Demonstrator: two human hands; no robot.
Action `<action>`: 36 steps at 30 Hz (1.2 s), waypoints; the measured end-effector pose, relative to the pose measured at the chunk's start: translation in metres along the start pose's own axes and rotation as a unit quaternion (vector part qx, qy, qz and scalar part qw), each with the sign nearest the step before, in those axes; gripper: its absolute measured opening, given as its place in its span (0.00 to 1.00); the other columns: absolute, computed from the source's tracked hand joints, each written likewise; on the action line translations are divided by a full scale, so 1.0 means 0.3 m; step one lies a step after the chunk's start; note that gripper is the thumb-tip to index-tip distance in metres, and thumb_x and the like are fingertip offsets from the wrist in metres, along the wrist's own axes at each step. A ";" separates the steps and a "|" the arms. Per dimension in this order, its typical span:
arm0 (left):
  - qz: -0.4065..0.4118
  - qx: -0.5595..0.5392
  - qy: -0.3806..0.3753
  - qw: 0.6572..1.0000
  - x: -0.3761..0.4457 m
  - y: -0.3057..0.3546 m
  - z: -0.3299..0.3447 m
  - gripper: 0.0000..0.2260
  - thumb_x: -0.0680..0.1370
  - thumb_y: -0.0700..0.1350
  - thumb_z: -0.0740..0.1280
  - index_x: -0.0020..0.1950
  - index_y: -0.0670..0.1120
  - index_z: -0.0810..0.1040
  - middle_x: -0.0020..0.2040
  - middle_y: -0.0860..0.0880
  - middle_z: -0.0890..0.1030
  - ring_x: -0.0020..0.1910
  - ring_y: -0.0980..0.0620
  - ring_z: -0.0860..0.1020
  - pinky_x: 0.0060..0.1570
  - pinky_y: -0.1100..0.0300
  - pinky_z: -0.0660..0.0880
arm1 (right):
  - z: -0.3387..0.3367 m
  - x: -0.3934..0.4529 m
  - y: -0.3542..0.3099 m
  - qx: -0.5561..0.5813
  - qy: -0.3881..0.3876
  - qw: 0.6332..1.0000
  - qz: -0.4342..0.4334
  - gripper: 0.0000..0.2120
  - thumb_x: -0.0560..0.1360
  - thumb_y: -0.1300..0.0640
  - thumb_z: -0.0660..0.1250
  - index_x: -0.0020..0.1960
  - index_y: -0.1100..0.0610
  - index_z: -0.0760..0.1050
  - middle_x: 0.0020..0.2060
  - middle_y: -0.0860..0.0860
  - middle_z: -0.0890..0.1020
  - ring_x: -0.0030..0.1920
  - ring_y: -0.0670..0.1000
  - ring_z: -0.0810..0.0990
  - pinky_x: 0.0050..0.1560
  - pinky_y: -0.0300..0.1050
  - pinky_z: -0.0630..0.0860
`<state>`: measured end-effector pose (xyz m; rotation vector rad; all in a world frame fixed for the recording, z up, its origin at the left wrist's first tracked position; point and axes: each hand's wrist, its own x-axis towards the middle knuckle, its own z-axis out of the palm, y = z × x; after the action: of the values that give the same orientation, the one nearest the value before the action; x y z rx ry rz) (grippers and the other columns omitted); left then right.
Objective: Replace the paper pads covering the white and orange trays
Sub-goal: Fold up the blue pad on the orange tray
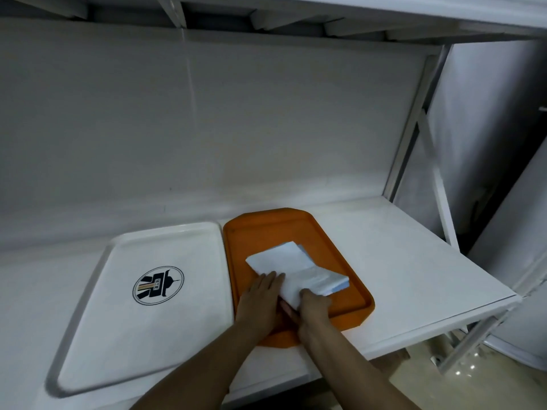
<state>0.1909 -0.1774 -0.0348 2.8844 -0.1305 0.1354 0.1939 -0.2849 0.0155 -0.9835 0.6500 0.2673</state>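
— What's at nine o'clock on the tabletop [399, 261]?

— The white tray [97, 327], a round black logo [158, 285] printed on it — edge to edge with the orange tray [334, 250] at its three o'clock.

— And the hands?

— Both on the orange tray. The left hand [260, 297] lies flat, fingers straight, pressing the folded paper pad [296, 267]. The right hand [315, 303], at its three o'clock, curls over the pad's near edge, gripping it.
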 end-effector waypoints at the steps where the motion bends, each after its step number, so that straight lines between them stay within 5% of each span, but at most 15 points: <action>1: 0.005 0.002 0.008 1.000 -0.005 -0.015 0.004 0.36 0.75 0.60 0.64 0.78 0.51 0.52 0.77 0.49 0.57 0.76 0.50 0.55 0.74 0.55 0.56 | 0.005 -0.013 0.016 -0.015 -0.026 1.000 0.004 0.19 0.79 0.68 0.56 0.70 0.64 0.63 0.55 0.62 0.76 0.50 0.60 0.78 0.41 0.50 0.80; 3: 0.014 0.009 0.027 0.999 -0.010 -0.041 0.008 0.35 0.74 0.60 0.65 0.77 0.51 0.56 0.76 0.50 0.60 0.75 0.50 0.59 0.73 0.55 0.57 | 0.013 -0.029 0.047 0.005 -0.057 0.998 0.008 0.20 0.79 0.71 0.55 0.71 0.66 0.62 0.63 0.66 0.72 0.57 0.62 0.75 0.58 0.52 0.73; 4: 0.017 0.014 0.032 0.999 -0.015 -0.055 0.005 0.33 0.75 0.60 0.64 0.77 0.51 0.58 0.76 0.50 0.62 0.75 0.50 0.60 0.73 0.55 0.58 | 0.015 -0.035 0.066 0.007 -0.066 0.998 0.000 0.21 0.78 0.72 0.55 0.71 0.66 0.62 0.64 0.66 0.72 0.59 0.62 0.73 0.59 0.52 0.72; 8: 0.037 -0.032 0.043 0.998 -0.032 -0.098 -0.007 0.28 0.74 0.56 0.61 0.72 0.47 0.68 0.70 0.46 0.72 0.69 0.46 0.70 0.69 0.53 0.66 | -0.026 -0.086 0.077 -0.115 -0.164 0.976 -0.085 0.18 0.75 0.72 0.62 0.63 0.60 0.69 0.50 0.57 0.79 0.49 0.52 0.78 0.42 0.40 0.79; 10: 0.051 -0.041 0.049 0.997 -0.042 -0.117 -0.010 0.24 0.75 0.51 0.64 0.70 0.47 0.71 0.67 0.46 0.74 0.66 0.46 0.74 0.66 0.54 0.69 | -0.077 -0.076 0.049 -0.250 -0.214 0.934 -0.137 0.18 0.75 0.68 0.65 0.63 0.58 0.70 0.52 0.54 0.80 0.50 0.49 0.79 0.43 0.36 0.78; 12: 0.084 -0.044 0.093 0.991 -0.044 -0.140 -0.009 0.21 0.69 0.45 0.71 0.62 0.47 0.79 0.56 0.46 0.82 0.52 0.47 0.82 0.53 0.55 0.78 | -0.136 -0.018 0.018 -0.428 -0.181 0.861 -0.209 0.23 0.74 0.64 0.67 0.67 0.56 0.66 0.60 0.52 0.76 0.58 0.49 0.75 0.54 0.40 0.75; 14: 0.102 -0.048 0.095 0.989 -0.050 -0.158 -0.002 0.23 0.60 0.43 0.78 0.54 0.47 0.83 0.46 0.48 0.85 0.41 0.49 0.85 0.39 0.56 0.81 | -0.187 0.039 -0.013 -0.588 -0.090 0.745 -0.302 0.27 0.71 0.57 0.71 0.68 0.54 0.66 0.62 0.51 0.74 0.63 0.51 0.72 0.61 0.46 0.73; 16: 0.127 -0.042 0.102 0.986 -0.052 -0.175 0.007 0.23 0.59 0.43 0.79 0.53 0.47 0.83 0.46 0.48 0.85 0.41 0.49 0.84 0.37 0.55 0.81 | -0.219 0.067 -0.049 -0.670 -0.002 0.643 -0.373 0.29 0.70 0.51 0.72 0.67 0.54 0.66 0.62 0.51 0.73 0.64 0.53 0.70 0.61 0.47 0.69; 18: 0.141 -0.047 0.093 0.984 -0.057 -0.187 0.010 0.22 0.61 0.45 0.74 0.55 0.46 0.82 0.48 0.46 0.85 0.43 0.48 0.84 0.39 0.53 0.81 | -0.240 0.099 -0.085 -0.683 0.031 0.604 -0.409 0.31 0.70 0.48 0.72 0.68 0.54 0.65 0.64 0.51 0.72 0.66 0.53 0.69 0.63 0.49 0.66; 21: 0.150 -0.027 0.058 0.987 -0.069 -0.199 0.010 0.24 0.61 0.44 0.73 0.57 0.46 0.81 0.51 0.45 0.84 0.47 0.46 0.84 0.43 0.49 0.80 | -0.248 0.171 -0.133 -0.713 -0.057 0.549 -0.433 0.37 0.71 0.45 0.70 0.74 0.52 0.57 0.71 0.50 0.67 0.71 0.53 0.65 0.68 0.52 0.63; 24: 0.140 -0.025 0.015 0.990 -0.070 -0.214 0.008 0.26 0.66 0.43 0.67 0.65 0.47 0.77 0.61 0.43 0.80 0.59 0.43 0.79 0.59 0.45 0.74 | -0.245 0.235 -0.168 -0.744 -0.195 0.447 -0.456 0.38 0.72 0.45 0.68 0.74 0.42 0.49 0.74 0.47 0.62 0.74 0.49 0.60 0.71 0.53 0.64; 26: 0.117 -0.027 -0.033 0.992 -0.063 -0.227 0.005 0.27 0.72 0.46 0.62 0.72 0.50 0.68 0.71 0.46 0.71 0.70 0.46 0.69 0.72 0.48 0.61 | -0.233 0.255 -0.187 -0.758 -0.242 0.385 -0.468 0.36 0.75 0.46 0.66 0.75 0.42 0.49 0.76 0.44 0.57 0.75 0.45 0.53 0.74 0.48 0.58; 28: 0.122 -0.017 -0.045 0.991 -0.057 -0.234 0.005 0.27 0.74 0.48 0.60 0.74 0.52 0.64 0.73 0.48 0.67 0.73 0.49 0.64 0.73 0.50 0.56 | -0.217 0.259 -0.195 -0.774 -0.267 0.332 -0.468 0.35 0.76 0.49 0.65 0.76 0.43 0.50 0.75 0.40 0.52 0.75 0.42 0.47 0.73 0.41 0.50; 32: 0.139 -0.050 -0.033 0.988 -0.055 -0.239 0.005 0.25 0.74 0.47 0.63 0.73 0.50 0.67 0.72 0.48 0.70 0.71 0.49 0.67 0.71 0.58 0.56 | -0.199 0.279 -0.187 -0.775 -0.296 0.320 -0.458 0.32 0.75 0.59 0.67 0.75 0.44 0.58 0.75 0.43 0.60 0.75 0.42 0.54 0.73 0.40 0.56; 36: 0.135 -0.086 -0.013 0.987 -0.059 -0.243 -0.009 0.23 0.73 0.44 0.69 0.68 0.47 0.74 0.66 0.46 0.76 0.65 0.47 0.74 0.66 0.62 0.60 | -0.221 0.291 -0.173 -0.745 -0.290 0.381 -0.464 0.26 0.74 0.61 0.67 0.70 0.47 0.69 0.70 0.45 0.70 0.70 0.45 0.66 0.67 0.33 0.59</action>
<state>0.1803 -0.1050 -0.0518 2.6839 -0.5119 0.1297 0.2619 -0.3753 -0.0285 -2.6193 -1.2606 0.0824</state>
